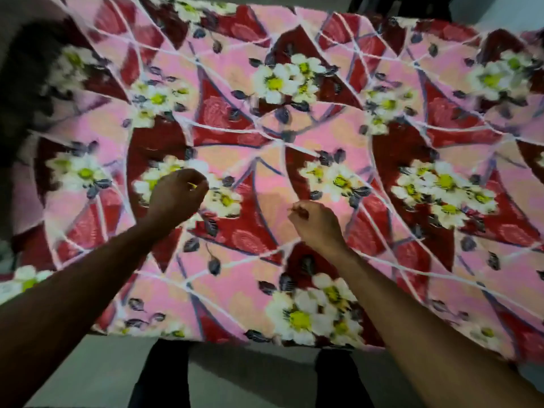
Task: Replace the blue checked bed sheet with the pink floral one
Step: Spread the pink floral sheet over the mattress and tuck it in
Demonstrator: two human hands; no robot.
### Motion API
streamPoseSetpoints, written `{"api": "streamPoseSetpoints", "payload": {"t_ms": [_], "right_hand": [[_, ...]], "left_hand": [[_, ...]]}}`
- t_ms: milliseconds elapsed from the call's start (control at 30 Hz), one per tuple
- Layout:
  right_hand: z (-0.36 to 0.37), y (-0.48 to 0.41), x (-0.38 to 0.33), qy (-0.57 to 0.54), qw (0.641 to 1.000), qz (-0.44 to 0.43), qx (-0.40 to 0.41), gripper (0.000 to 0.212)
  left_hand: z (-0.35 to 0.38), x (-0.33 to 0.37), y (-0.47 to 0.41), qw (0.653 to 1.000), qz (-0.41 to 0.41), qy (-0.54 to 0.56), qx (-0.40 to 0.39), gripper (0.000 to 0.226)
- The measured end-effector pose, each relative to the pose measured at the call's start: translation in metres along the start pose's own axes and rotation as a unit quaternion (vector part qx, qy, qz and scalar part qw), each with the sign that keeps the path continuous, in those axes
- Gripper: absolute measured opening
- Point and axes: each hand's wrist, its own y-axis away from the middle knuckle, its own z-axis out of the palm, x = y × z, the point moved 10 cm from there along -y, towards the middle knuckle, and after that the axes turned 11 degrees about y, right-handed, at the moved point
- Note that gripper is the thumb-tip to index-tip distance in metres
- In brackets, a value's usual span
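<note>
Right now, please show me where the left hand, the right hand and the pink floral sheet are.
left hand (176,192): head view, on the back of the closed hand.
right hand (316,223): head view, on the back of the closed hand.
pink floral sheet (294,139): head view, on its flat middle part.

Two bare forearms reach in from the lower edge of the head view, with no sleeve, watch, bracelet or ring visible on either. The left hand (176,195) and right hand (316,222) are uncovered, without gloves. Motion blur softens the outlines of fingers and knuckles, so finer marks cannot be made out. Below the forearms, two legs show in dark trousers (159,378), black or near black, plain and unpatterned. The feet fall outside the view.
</note>
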Motion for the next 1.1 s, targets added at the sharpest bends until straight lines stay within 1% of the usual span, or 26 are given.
{"api": "streamPoseSetpoints", "payload": {"t_ms": [33,100,200,233,267,333,400,433,500,533,567,600,633,700,733,767,800,900,933,1000,1033,1100], "right_hand": [[0.020,-0.012,-0.039,0.009,1.000,-0.010,0.000,0.019],[0.050,-0.035,-0.101,0.007,1.000,-0.024,0.007,0.018],[0.119,-0.085,-0.226,-0.070,0.997,-0.041,-0.001,0.013],[0.132,-0.095,-0.257,-0.091,0.995,-0.043,-0.002,0.009],[0.158,-0.110,-0.306,-0.115,0.992,-0.052,-0.007,0.008],[0.183,-0.128,-0.357,-0.155,0.987,-0.049,-0.008,0.007],[0.219,-0.139,-0.421,-0.173,0.983,-0.044,-0.029,0.019],[0.235,-0.141,-0.446,-0.177,0.982,-0.043,-0.050,0.022],[0.262,-0.139,-0.497,-0.187,0.978,-0.059,-0.072,0.016],[0.276,-0.140,-0.520,-0.190,0.976,-0.067,-0.081,0.013],[0.290,-0.141,-0.539,-0.200,0.973,-0.064,-0.094,0.014],[0.303,-0.143,-0.557,-0.221,0.967,-0.063,-0.113,0.023],[0.316,-0.145,-0.576,-0.244,0.958,-0.063,-0.137,0.040],[0.335,-0.157,-0.603,-0.300,0.941,-0.053,-0.149,0.086],[0.343,-0.165,-0.610,-0.333,0.931,-0.042,-0.143,0.097],[0.353,-0.178,-0.611,-0.367,0.919,-0.037,-0.138,0.103],[0.361,-0.190,-0.617,-0.400,0.905,-0.030,-0.142,0.107],[0.345,-0.180,-0.642,-0.439,0.885,0.025,-0.151,0.120],[0.340,-0.178,-0.648,-0.442,0.883,0.037,-0.154,0.117],[0.329,-0.182,-0.653,-0.437,0.888,0.048,-0.135,0.102],[0.326,-0.188,-0.653,-0.435,0.890,0.052,-0.123,0.097],[0.327,-0.194,-0.654,-0.431,0.894,0.063,-0.106,0.097]], "left_hand": [[-0.033,-0.023,-0.011,1.000,-0.002,0.010,0.011,0.033],[-0.092,-0.052,-0.028,0.999,0.023,0.003,0.038,0.026],[-0.217,-0.117,-0.046,0.989,0.094,-0.036,0.108,0.030],[-0.244,-0.133,-0.049,0.985,0.114,-0.045,0.118,0.029],[-0.287,-0.165,-0.053,0.982,0.114,-0.067,0.136,0.028],[-0.335,-0.205,-0.055,0.976,0.107,-0.103,0.161,0.030],[-0.385,-0.265,-0.054,0.977,0.070,-0.117,0.164,0.040],[-0.404,-0.294,-0.052,0.977,0.042,-0.119,0.170,0.046],[-0.441,-0.347,-0.048,0.977,-0.029,-0.121,0.172,0.053],[-0.456,-0.366,-0.045,0.974,-0.045,-0.136,0.175,0.055],[-0.467,-0.375,-0.043,0.969,-0.035,-0.171,0.176,0.058],[-0.475,-0.379,-0.042,0.963,-0.016,-0.205,0.174,0.063],[-0.484,-0.387,-0.042,0.962,-0.009,-0.215,0.171,0.068],[-0.508,-0.410,-0.046,0.968,-0.045,-0.177,0.170,0.078],[-0.519,-0.422,-0.048,0.971,-0.073,-0.148,0.174,0.082],[-0.528,-0.434,-0.050,0.971,-0.098,-0.129,0.178,0.085],[-0.537,-0.446,-0.050,0.969,-0.122,-0.116,0.180,0.088],[-0.554,-0.472,-0.051,0.964,-0.189,-0.073,0.174,0.094],[-0.558,-0.479,-0.051,0.961,-0.208,-0.053,0.176,0.095],[-0.568,-0.486,-0.058,0.956,-0.236,-0.038,0.173,0.095],[-0.573,-0.490,-0.066,0.953,-0.246,-0.045,0.169,0.094],[-0.582,-0.496,-0.079,0.947,-0.271,-0.072,0.158,0.096]]}}
